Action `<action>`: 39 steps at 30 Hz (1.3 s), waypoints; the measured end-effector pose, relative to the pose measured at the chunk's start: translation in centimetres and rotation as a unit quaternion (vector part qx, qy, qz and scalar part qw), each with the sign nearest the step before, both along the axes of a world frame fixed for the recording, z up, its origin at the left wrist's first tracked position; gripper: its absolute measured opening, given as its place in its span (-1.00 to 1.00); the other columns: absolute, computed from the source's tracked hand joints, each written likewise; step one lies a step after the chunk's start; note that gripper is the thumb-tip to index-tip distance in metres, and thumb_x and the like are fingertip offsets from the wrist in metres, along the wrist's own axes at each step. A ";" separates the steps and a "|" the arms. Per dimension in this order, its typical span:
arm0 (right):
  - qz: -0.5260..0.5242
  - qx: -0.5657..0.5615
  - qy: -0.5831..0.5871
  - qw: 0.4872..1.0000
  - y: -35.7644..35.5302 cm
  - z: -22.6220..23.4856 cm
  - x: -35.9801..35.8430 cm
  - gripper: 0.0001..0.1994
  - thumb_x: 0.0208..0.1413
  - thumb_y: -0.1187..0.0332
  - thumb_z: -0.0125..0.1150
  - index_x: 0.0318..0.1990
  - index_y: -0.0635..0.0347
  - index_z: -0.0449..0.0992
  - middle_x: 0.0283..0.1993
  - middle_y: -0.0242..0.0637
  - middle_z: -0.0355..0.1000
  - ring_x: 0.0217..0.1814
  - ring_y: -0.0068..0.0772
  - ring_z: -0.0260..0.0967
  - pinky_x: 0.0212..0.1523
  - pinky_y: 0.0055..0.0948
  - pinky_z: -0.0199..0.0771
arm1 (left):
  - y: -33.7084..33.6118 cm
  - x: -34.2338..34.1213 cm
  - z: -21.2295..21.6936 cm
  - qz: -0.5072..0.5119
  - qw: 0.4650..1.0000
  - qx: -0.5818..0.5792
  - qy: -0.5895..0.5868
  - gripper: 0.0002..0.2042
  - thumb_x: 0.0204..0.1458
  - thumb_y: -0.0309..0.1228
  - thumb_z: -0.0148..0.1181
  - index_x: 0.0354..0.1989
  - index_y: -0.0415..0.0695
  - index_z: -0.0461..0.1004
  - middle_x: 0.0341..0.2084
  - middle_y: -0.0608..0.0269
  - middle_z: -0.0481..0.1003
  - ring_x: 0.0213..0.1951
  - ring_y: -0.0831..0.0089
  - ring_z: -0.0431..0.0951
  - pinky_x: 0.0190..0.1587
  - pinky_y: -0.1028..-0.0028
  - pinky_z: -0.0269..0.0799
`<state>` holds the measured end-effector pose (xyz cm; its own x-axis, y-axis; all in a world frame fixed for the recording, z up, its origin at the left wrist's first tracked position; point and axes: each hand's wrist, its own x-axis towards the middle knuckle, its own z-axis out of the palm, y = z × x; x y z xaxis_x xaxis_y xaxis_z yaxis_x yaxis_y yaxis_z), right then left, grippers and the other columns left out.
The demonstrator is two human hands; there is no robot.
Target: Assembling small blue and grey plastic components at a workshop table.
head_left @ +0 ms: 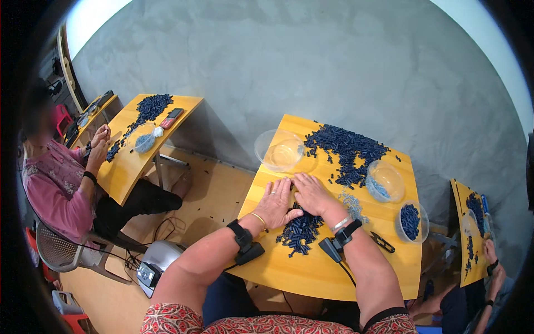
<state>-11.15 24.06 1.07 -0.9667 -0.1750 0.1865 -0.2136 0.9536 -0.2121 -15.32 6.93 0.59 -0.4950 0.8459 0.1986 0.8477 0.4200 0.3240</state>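
Dark pieces (410, 222) in clear tub (424, 222)

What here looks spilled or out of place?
Small dark bits lie scattered on the floor left of the person's table; that looks odd because similar dark pieces sit heaped on its top, so they look spilled.

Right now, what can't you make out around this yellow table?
In the head view:
How far the dark pile reaches under the left hand and right hand: they cover it.
Pale blue pieces: too small for exact shape.
Co-worker at right: partly cut off by picture's rim.
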 end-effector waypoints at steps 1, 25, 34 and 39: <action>-0.001 0.001 0.000 1.000 0.0 0.0 0.4 -0.56 0.04 0.29 -0.16 0.07 0.31 0.19 0.19 -0.06 0.06 0.27 -0.16 -0.08 0.24 -0.22 -0.13 | 0.2 0.3 0.1 -0.001 1.000 0.001 0.000 -0.07 -0.06 0.24 -0.25 0.17 -0.47 -0.25 0.14 -0.34 -0.06 0.21 -0.12 -0.10 0.23 0.10 -0.27; -0.125 -0.203 0.112 0.965 -4.6 -0.2 12.5 -0.47 0.04 0.34 -0.04 0.14 0.39 0.03 0.19 0.13 -0.03 0.25 0.18 -0.13 0.23 -0.12 -0.10 | -1.6 8.0 0.0 0.026 0.990 0.109 -0.090 -0.06 -0.08 0.22 -0.19 0.16 -0.48 -0.20 0.12 -0.28 -0.01 0.21 -0.04 -0.07 0.21 0.03 -0.24; -0.096 -0.132 0.107 0.981 -4.5 0.4 10.5 -0.54 0.01 0.34 -0.04 0.08 0.33 0.14 0.14 0.06 0.05 0.20 0.07 -0.04 0.20 -0.13 -0.06 | -1.5 9.1 0.2 0.040 0.968 0.216 -0.123 -0.11 -0.02 0.13 -0.20 0.17 -0.49 -0.29 0.14 -0.35 -0.09 0.22 -0.11 -0.13 0.23 0.14 -0.26; -0.048 -0.078 0.199 0.976 -2.3 4.3 6.9 -0.58 -0.08 0.43 0.02 0.00 0.31 0.23 0.05 0.01 0.15 0.03 0.03 0.09 0.09 -0.17 0.07 | -6.6 11.3 2.5 0.014 0.995 0.078 -0.053 0.03 -0.17 0.22 -0.01 0.16 -0.50 -0.26 0.15 -0.37 -0.12 0.20 -0.15 -0.09 0.21 0.06 -0.24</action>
<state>-4.23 21.73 5.33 -0.8228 -0.0268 0.5677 -0.2198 0.9362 -0.2743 -4.01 0.33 3.09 -0.5425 0.7947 0.2724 0.7946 0.3802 0.4734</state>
